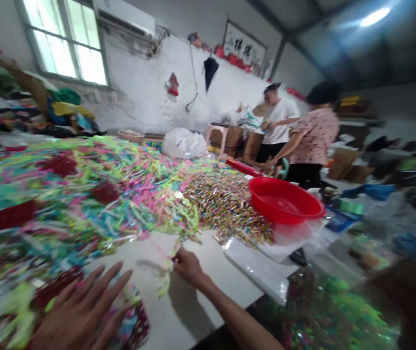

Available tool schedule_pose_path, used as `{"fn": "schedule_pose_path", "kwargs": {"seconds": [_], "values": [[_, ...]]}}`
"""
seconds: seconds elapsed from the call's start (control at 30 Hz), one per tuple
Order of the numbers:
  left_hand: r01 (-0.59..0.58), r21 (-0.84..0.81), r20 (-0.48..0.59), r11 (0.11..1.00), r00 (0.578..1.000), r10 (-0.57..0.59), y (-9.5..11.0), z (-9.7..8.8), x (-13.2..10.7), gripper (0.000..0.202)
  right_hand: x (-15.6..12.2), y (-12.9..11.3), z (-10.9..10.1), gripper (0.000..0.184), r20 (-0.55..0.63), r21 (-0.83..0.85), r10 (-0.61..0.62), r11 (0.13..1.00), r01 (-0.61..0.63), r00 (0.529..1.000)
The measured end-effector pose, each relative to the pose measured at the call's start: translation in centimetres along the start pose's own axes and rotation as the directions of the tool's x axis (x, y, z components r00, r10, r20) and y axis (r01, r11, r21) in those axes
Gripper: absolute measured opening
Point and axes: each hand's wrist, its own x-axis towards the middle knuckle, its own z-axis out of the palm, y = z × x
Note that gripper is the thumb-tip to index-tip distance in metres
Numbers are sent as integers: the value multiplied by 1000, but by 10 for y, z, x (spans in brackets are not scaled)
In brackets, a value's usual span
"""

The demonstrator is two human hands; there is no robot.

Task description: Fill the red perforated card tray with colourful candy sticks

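My left hand [80,311] lies flat with fingers spread on a heap of bright plastic pieces at the table's near left. My right hand [188,265] reaches forward over the white table [193,311] and pinches a thin yellow-green strip [164,287] that hangs down onto the tabletop. A wide pile of neon green, pink and blue strips [95,194] covers the table's left and middle. Beyond my right hand spreads a heap of small multicoloured pieces [226,199]. The view is blurred.
A red basin [284,200] stands at the table's right edge, with clear plastic bags [259,270] in front of it. Two people [312,131] stand at the far right by cardboard boxes. A white sack [183,142] sits at the back. A bag of shiny pieces [324,311] lies below right.
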Motion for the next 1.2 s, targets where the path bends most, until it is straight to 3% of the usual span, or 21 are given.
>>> {"fn": "schedule_pose_path", "kwargs": {"seconds": [0.17, 0.2, 0.27, 0.33, 0.4, 0.5, 0.63, 0.73, 0.8, 0.87, 0.97, 1.2], "values": [[96, -30, 159, 995, 983, -90, 18, -25, 13, 45, -44, -4, 21, 15, 186, 387, 4, 919, -77, 983], [114, -41, 184, 993, 977, -105, 20, -26, 15, 44, -50, -7, 25, 10, 226, 505, -17, 857, -102, 974], [139, -57, 228, 989, 966, -122, 23, -28, 16, 44, -58, -16, 33, 4, 274, 740, -66, 652, -166, 959], [148, -63, 251, 987, 960, -128, 24, -29, 17, 44, -61, -27, 40, 11, 270, 865, -85, 458, -202, 959], [149, -65, 256, 987, 958, -128, 25, -30, 17, 44, -60, -36, 49, 13, 223, 889, -77, 424, -171, 972], [156, -71, 257, 985, 957, -133, 24, -30, 18, 45, -55, -42, 59, 13, 124, 864, -84, 500, -66, 989], [165, -73, 253, 984, 957, -142, 25, -29, 18, 44, -52, -41, 58, 27, 144, 756, -101, 653, -43, 984], [162, -62, 244, 985, 959, -142, 26, -28, 18, 43, -52, -43, 51, 30, 145, 512, -165, 856, 69, 976], [152, -57, 244, 987, 961, -134, 26, -28, 19, 43, -52, -49, 46, 22, 148, 291, -212, 943, 162, 966], [137, -55, 237, 989, 964, -121, 26, -27, 21, 44, -51, -59, 42, 14, 168, 109, -227, 971, 211, 959], [111, -54, 219, 992, 971, -97, 23, -24, 25, 44, -51, -74, 37, 18, 197, -49, -212, 973, 226, 957], [54, -147, 158, 988, 987, -31, 21, -22, 35, 43, -48, -86, 30, 23, 182, -110, -202, 968, 224, 962]]}}
